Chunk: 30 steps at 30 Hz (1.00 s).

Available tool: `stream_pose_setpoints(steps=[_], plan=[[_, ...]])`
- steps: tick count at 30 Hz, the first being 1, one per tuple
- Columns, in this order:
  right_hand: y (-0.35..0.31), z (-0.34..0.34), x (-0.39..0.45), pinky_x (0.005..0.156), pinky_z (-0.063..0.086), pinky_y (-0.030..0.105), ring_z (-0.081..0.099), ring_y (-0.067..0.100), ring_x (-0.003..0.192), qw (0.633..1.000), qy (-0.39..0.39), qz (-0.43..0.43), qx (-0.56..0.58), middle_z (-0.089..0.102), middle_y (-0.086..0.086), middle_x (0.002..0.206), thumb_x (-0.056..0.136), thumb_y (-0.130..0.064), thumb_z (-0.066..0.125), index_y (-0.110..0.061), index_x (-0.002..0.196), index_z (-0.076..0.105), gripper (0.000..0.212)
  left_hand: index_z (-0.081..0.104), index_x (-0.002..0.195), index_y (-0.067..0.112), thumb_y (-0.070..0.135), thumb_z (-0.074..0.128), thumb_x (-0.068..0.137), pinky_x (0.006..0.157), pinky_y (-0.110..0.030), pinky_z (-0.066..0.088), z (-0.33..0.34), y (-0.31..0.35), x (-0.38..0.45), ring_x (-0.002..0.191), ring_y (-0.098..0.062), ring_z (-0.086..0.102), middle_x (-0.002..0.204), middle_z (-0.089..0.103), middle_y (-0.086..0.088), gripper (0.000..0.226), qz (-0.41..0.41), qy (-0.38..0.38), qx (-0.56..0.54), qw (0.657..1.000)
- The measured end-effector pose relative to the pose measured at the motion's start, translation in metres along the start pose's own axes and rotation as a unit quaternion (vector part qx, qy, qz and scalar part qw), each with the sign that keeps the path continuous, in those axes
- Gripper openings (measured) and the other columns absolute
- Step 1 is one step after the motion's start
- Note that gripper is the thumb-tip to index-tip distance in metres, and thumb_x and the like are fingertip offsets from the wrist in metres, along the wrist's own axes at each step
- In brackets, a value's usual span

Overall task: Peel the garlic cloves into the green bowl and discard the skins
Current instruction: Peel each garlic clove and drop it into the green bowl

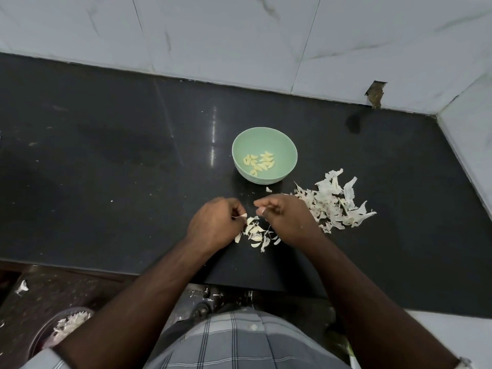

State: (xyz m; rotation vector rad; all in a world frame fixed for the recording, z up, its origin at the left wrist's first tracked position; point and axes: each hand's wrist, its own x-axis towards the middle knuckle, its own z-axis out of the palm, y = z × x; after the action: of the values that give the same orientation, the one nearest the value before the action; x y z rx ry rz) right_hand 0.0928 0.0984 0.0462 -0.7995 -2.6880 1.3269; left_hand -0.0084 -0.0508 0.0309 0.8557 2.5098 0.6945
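A pale green bowl (279, 137) stands on the black counter and holds several peeled garlic cloves (259, 162). In front of it, between my hands, lie several unpeeled cloves (254, 233) mixed with bits of skin. My left hand (213, 225) pinches a garlic clove (242, 216) at its fingertips. My right hand (286, 217) is curled, its fingertips pinching a small scrap of skin (262, 210) just right of that clove. A heap of loose garlic skins (335, 206) spreads to the right of my right hand.
The black counter (106, 169) runs to a white tiled wall (239, 35) at the back and right. Below its front edge, at lower left, a round container (57, 331) on the floor holds skins. A stray skin (21, 287) lies on the floor.
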Motion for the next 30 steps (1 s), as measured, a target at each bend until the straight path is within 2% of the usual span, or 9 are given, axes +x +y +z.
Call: stream_pose_setpoints(steps=[2,4,8,12,14,17,20,24,30], plan=[[0.000,0.000,-0.004,0.077,0.046,0.006,0.066,-0.007,0.084,1.000,-0.003,-0.008,0.028,0.072,-0.016,0.089,0.091,-0.018,0.069,-0.025,0.113,0.074,0.023,0.068,0.092,0.035,0.033,0.065,0.089,0.074,-0.028,0.052,-0.004,0.002,0.001,0.084,-0.005,0.064,0.090,0.068,0.015,0.004,0.014,0.018,-0.032,0.999],[-0.001,-0.001,-0.007,0.079,0.049,0.008,0.068,-0.004,0.086,0.997,0.005,-0.017,0.074,0.073,-0.014,0.092,0.088,-0.013,0.073,-0.022,0.115,0.073,0.029,0.071,0.092,0.032,0.028,0.067,0.092,0.071,-0.022,0.050,-0.007,0.007,0.002,0.078,-0.002,0.065,0.084,0.071,0.016,0.006,0.017,0.011,-0.137,0.990],[-0.007,-0.008,-0.013,0.076,0.054,0.016,0.069,0.001,0.080,0.984,0.047,-0.031,0.169,0.072,-0.014,0.086,0.082,-0.008,0.078,-0.024,0.105,0.075,0.029,0.075,0.096,0.011,0.007,0.071,0.091,0.059,-0.019,0.047,-0.010,0.018,0.001,0.065,-0.008,0.061,0.078,0.071,-0.005,0.007,-0.037,-0.060,-0.447,0.892],[-0.010,-0.015,-0.017,0.073,0.058,0.027,0.070,0.010,0.071,0.963,0.058,-0.033,0.261,0.076,-0.002,0.079,0.081,0.001,0.076,-0.031,0.090,0.074,0.034,0.071,0.093,0.004,-0.001,0.070,0.086,0.055,-0.015,0.050,-0.013,0.033,0.001,0.064,-0.011,0.063,0.077,0.071,-0.012,0.009,-0.072,-0.100,-0.573,0.810],[-0.008,-0.019,-0.017,0.074,0.058,0.033,0.070,0.016,0.071,0.955,0.075,-0.029,0.287,0.076,0.005,0.078,0.079,0.005,0.077,-0.022,0.089,0.076,0.029,0.070,0.088,0.004,-0.002,0.070,0.084,0.055,-0.014,0.051,-0.012,0.040,0.000,0.061,-0.010,0.063,0.072,0.070,-0.009,0.008,-0.061,-0.101,-0.586,0.802],[-0.005,-0.023,-0.019,0.073,0.059,0.029,0.070,0.018,0.072,0.941,0.094,-0.026,0.323,0.076,0.012,0.081,0.076,0.009,0.077,-0.010,0.088,0.075,0.022,0.069,0.088,0.003,-0.004,0.069,0.084,0.055,-0.015,0.050,-0.009,0.049,0.000,0.059,-0.010,0.063,0.070,0.069,-0.009,0.008,-0.044,-0.089,-0.586,0.804],[-0.003,-0.030,-0.021,0.073,0.058,0.029,0.071,0.015,0.071,0.941,0.110,-0.034,0.319,0.076,0.005,0.076,0.075,0.010,0.078,-0.014,0.082,0.075,0.025,0.072,0.088,0.003,-0.005,0.070,0.085,0.056,-0.017,0.050,-0.006,0.055,0.001,0.062,-0.015,0.060,0.075,0.068,-0.016,0.009,-0.031,-0.080,-0.583,0.808],[-0.004,-0.037,-0.022,0.068,0.056,0.022,0.070,0.010,0.068,0.933,0.117,-0.038,0.337,0.073,-0.003,0.069,0.076,0.011,0.077,-0.012,0.079,0.073,0.024,0.072,0.085,0.006,-0.003,0.069,0.086,0.056,-0.016,0.050,-0.002,0.066,-0.001,0.061,-0.013,0.060,0.072,0.068,-0.011,0.009,-0.026,-0.064,-0.585,0.808],[-0.008,-0.052,-0.030,0.069,0.056,0.022,0.071,0.011,0.074,0.924,0.063,-0.034,0.375,0.076,0.002,0.079,0.083,0.009,0.071,-0.010,0.094,0.074,0.022,0.077,0.084,0.010,0.012,0.078,0.071,0.062,-0.024,0.044,-0.005,0.072,-0.004,0.065,-0.017,0.055,0.073,0.066,-0.012,0.014,0.002,-0.036,-0.590,0.806]])
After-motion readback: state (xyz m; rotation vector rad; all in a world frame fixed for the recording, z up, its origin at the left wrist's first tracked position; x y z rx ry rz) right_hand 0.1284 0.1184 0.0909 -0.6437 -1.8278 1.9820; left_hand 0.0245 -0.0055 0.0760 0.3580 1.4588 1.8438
